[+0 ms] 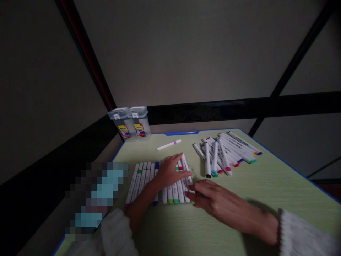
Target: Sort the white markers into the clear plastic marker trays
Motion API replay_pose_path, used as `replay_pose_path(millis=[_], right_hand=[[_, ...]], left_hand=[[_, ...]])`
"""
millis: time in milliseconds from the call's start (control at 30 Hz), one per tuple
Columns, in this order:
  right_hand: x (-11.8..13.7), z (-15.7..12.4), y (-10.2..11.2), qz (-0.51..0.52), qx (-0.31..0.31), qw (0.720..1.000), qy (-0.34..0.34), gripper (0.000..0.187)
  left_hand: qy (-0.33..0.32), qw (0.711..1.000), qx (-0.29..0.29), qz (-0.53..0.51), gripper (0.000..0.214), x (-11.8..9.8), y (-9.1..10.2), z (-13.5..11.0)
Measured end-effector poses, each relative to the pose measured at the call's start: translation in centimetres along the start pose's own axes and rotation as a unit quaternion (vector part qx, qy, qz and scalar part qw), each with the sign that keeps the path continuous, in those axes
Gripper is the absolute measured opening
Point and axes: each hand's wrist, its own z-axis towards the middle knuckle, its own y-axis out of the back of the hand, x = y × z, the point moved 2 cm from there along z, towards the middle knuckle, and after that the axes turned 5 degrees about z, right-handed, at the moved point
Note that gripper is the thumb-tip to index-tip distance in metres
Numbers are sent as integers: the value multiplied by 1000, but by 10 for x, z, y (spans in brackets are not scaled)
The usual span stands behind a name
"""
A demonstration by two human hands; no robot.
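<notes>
A row of white markers (144, 183) with coloured ends lies side by side on the table, its middle partly covered by my left hand (170, 170). The left index fingertip touches the top end of a white marker (185, 165) at the row's right end, and the thumb lies across its barrel, holding it between them. From the right, my right hand (209, 195) pinches that marker's lower end with bent fingers. A marker with a dark blue cap (156, 167) lies just left of my left hand.
Loose markers (226, 151) are heaped at the right back. One white marker with a purple band (169, 144) lies alone at the back. Two clear lidded boxes (129, 122) stand in the back left corner of the green table (266, 192). A pixelated patch covers the left edge.
</notes>
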Motion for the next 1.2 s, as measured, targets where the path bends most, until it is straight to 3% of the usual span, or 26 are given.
replay_pose_path(millis=[567, 900, 1200], right_hand=[[-5, 1, 4, 24, -101, 994, 30, 35], [-8, 1, 6, -9, -106, 992, -68, 22], [-12, -2, 2, -43, -98, 988, -115, 21]], left_hand=[[7, 1000, -12, 2, 50, -1, 2, -1], [5, 1000, -18, -4, 45, 1, 1, 0], [7, 1000, -24, 10, 40, 3, -2, 1]])
